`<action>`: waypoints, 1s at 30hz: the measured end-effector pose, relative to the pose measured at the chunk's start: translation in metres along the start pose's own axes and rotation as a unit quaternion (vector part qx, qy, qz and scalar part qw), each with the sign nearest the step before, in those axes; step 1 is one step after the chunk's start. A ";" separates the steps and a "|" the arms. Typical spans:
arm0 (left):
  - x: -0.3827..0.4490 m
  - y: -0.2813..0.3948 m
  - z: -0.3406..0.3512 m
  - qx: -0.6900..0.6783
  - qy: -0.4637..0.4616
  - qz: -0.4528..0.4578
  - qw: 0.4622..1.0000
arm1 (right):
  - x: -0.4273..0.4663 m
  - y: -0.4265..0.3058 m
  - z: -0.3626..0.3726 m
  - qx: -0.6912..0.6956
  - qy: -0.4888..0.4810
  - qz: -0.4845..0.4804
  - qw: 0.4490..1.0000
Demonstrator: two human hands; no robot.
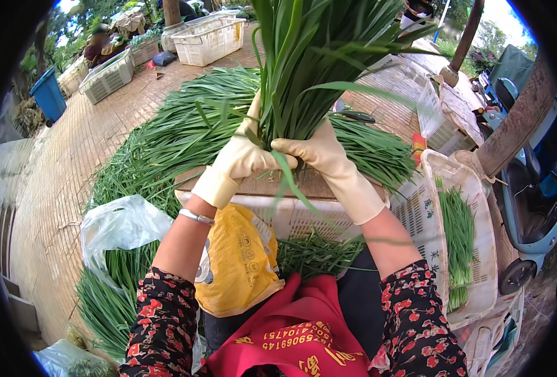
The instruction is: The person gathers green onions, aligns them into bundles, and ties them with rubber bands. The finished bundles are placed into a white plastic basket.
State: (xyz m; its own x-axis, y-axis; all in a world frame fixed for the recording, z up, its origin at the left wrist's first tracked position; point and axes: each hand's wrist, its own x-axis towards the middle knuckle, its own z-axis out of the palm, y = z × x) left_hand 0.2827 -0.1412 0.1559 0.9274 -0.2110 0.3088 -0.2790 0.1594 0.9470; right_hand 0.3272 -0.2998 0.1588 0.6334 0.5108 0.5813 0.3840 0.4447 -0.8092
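Both hands wear cream rubber gloves and grip one thick bunch of green garlic chives [302, 61] held upright over a wooden board [255, 187]. My left hand [241, 155] wraps the bunch's lower left side. Opposite it, my right hand [318, 151] clasps the lower right, its thumb close to the left thumb. Long leaves fan out at the top, and a few loose blades droop across the gloves. Behind the hands, a wide heap of chives [179, 127] spreads over the board and beyond it. The board rests on a white plastic crate [297, 214].
At right, a white crate [429, 235] contains bundled chives [456, 240]. A yellow bag [236, 264] lies over my lap, and a clear plastic bag [123, 221] covers chives at left. A wooden post [519, 118] and a scooter [523, 202] stand right. Another person [98, 47] sits far left.
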 end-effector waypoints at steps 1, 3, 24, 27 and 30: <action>0.004 -0.008 -0.020 0.101 -0.003 0.047 0.994 | 0.000 0.028 -0.003 0.036 -0.006 0.010 0.999; 0.022 -0.007 -0.020 0.125 0.020 0.043 0.991 | 0.003 0.041 -0.010 0.145 -0.015 0.129 0.981; 0.074 0.128 -0.003 0.404 -0.112 0.211 0.883 | 0.064 -0.063 -0.006 -0.004 -0.067 0.163 0.984; 0.068 0.140 0.021 0.432 -0.113 0.097 0.889 | 0.069 -0.055 -0.014 -0.032 -0.122 0.224 0.966; 0.057 0.125 0.010 0.655 -0.107 0.341 0.666 | 0.058 -0.065 0.011 -0.092 -0.101 0.244 0.960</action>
State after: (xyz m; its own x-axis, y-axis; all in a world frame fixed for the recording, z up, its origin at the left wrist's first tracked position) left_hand 0.2978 -0.1427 0.2924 0.4556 -0.6748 0.5805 -0.7246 -0.6599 -0.1985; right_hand 0.3316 -0.2912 0.2455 0.6317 0.7661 0.1188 0.1989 -0.0121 -0.9799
